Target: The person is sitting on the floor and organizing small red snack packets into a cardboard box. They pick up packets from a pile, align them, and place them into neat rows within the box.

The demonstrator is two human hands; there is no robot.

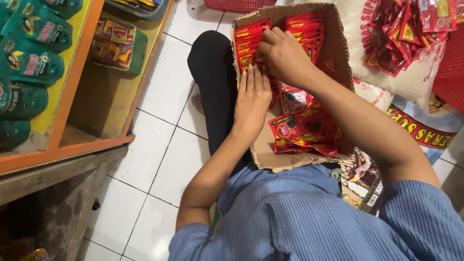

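Step in hand, as judged: squaring up rows of red sachets (251, 36) standing on edge in a cardboard box (340, 58) that rests on the person's lap.

Left hand (252, 99): flat, fingers straight and together, pressed against the near end of the left row as a stop; it grips nothing.

Right hand (282, 55): curled over the sachets at the middle of the box, fingertips tucked among them; what exactly it pinches cannot be told.

To do this well: keep the flat hand firm as a backstop, and feed sachets in upright, edges aligned, so the rows do not slump.

Containers:
- The box holds two tidy rows at the far end and loose red sachets (302, 128) heaped at the near end
- Red basket (447, 72), right, with more red packets above it
- Orange-edged shelf (72, 82), left, holds green pouches (31, 63)
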